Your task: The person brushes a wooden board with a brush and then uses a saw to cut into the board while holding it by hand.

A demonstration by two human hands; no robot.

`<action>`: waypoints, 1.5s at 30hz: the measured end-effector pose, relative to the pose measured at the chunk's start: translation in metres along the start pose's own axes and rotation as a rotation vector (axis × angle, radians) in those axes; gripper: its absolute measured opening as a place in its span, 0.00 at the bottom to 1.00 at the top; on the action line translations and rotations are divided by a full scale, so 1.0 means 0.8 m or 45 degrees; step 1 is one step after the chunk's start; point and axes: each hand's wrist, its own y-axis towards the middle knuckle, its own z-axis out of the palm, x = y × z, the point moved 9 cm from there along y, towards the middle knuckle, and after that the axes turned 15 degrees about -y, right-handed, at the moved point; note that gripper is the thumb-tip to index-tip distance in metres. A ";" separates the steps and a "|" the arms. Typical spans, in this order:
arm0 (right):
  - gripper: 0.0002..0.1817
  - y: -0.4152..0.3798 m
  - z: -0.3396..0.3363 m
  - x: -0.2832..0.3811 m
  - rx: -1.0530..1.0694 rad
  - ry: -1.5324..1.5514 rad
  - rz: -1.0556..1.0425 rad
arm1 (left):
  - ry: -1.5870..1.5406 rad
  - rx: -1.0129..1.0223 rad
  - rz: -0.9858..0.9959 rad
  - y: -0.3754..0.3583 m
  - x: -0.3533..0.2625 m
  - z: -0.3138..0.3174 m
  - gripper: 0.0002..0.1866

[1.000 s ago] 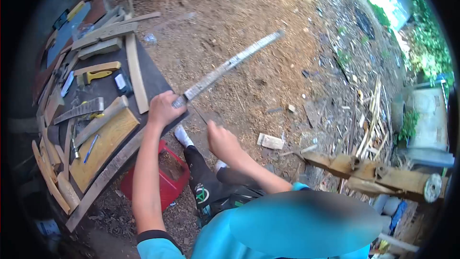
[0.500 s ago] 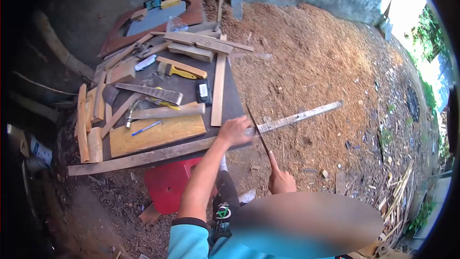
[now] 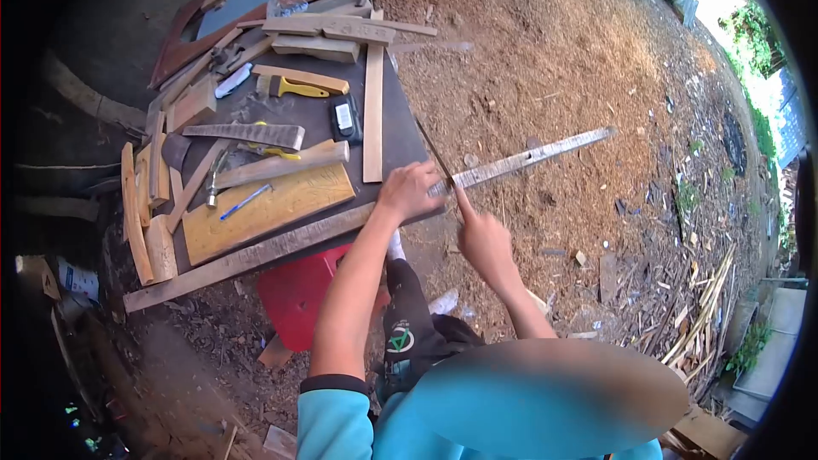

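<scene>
A long, rough wooden strip (image 3: pixel 537 156) lies along the near edge of the table and juts out past its right corner. My left hand (image 3: pixel 411 193) is closed on the strip near that corner. Just to its right, a thin dark saw blade (image 3: pixel 435 151) crosses the strip at a steep angle. My right hand (image 3: pixel 484 241) is wrapped round the saw's near end, close to the strip, with the index finger stretched along it. The handle is hidden in the fist.
The dark table (image 3: pixel 315 123) bears a wide yellowish board (image 3: pixel 273 215), a hammer (image 3: pixel 212 196), a yellow-handled brush (image 3: pixel 298 88), a blue pen (image 3: pixel 245 203) and several wood pieces. A red stool (image 3: pixel 298 298) stands below the near edge. Wood shavings (image 3: pixel 528 51) cover the ground.
My right hand has moved up and forward with the saw, closer to the strip. My left hand stays on the strip. The view has shifted, so the table's things appear higher and further left.
</scene>
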 end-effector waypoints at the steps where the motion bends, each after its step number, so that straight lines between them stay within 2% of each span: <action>1: 0.38 0.034 0.021 0.002 -0.065 0.068 -0.043 | 0.002 0.009 -0.020 0.005 -0.001 -0.003 0.15; 4: 0.36 -0.023 -0.004 0.007 0.184 -0.038 0.001 | 0.034 0.058 -0.055 0.004 0.003 0.000 0.14; 5: 0.37 -0.056 -0.003 -0.004 0.366 0.026 0.065 | 0.046 0.069 -0.065 0.004 0.003 0.000 0.14; 8: 0.39 0.011 0.010 0.004 0.073 0.011 -0.051 | 0.048 0.028 -0.067 0.001 -0.002 -0.001 0.13; 9: 0.40 0.054 0.013 0.015 -0.105 0.121 -0.103 | 0.048 0.035 -0.075 0.003 -0.001 0.000 0.13; 12: 0.42 -0.034 0.011 0.000 0.198 0.056 0.018 | 0.057 0.035 -0.005 0.005 0.001 -0.001 0.13; 13: 0.42 -0.078 0.003 -0.010 0.419 0.141 0.101 | 0.071 0.059 -0.013 0.003 -0.001 -0.003 0.14; 15: 0.33 0.006 0.018 0.000 0.092 0.213 -0.017 | 0.047 0.013 0.020 0.008 -0.001 -0.003 0.15; 17: 0.24 0.038 0.038 0.001 -0.166 0.290 -0.078 | 0.030 -0.028 -0.031 0.002 -0.005 -0.002 0.15; 20: 0.41 -0.063 0.009 -0.007 0.325 0.166 0.052 | 0.020 -0.053 -0.013 0.001 0.000 -0.011 0.15; 21: 0.40 -0.090 0.002 -0.016 0.323 0.294 0.092 | 0.024 -0.039 0.004 0.001 0.001 -0.010 0.15; 25: 0.42 0.027 0.054 -0.001 0.054 0.149 -0.045 | 0.027 -0.009 -0.004 0.002 -0.004 -0.003 0.14; 27: 0.41 -0.039 0.033 -0.014 0.145 0.317 0.031 | -0.023 -0.078 0.022 0.004 -0.005 -0.010 0.14; 30: 0.42 -0.068 0.040 -0.026 0.012 0.248 -0.064 | -0.011 -0.009 0.032 0.006 -0.004 -0.005 0.14; 32: 0.43 0.007 0.051 -0.005 -0.032 0.157 -0.097 | -0.046 -0.018 0.036 0.003 -0.007 -0.001 0.14; 36: 0.37 -0.077 0.046 -0.022 -0.005 0.457 -0.001 | -0.066 -0.019 0.047 0.010 -0.006 -0.012 0.15; 38: 0.39 -0.054 0.029 -0.013 -0.337 0.350 -0.160 | -0.059 -0.003 0.011 0.008 -0.003 -0.007 0.15; 40: 0.40 0.003 0.068 -0.004 -0.123 0.199 -0.058 | -0.083 -0.003 0.022 0.008 -0.006 -0.008 0.15; 42: 0.38 -0.057 0.071 -0.018 -0.034 0.320 -0.006 | -0.108 -0.027 0.026 0.009 -0.007 -0.010 0.15; 44: 0.36 -0.091 0.071 -0.027 0.004 0.434 0.031 | -0.087 0.006 -0.010 0.010 -0.005 -0.011 0.15; 45: 0.36 -0.058 0.064 -0.025 -0.088 0.372 -0.002 | -0.089 -0.033 0.023 0.010 -0.006 -0.012 0.15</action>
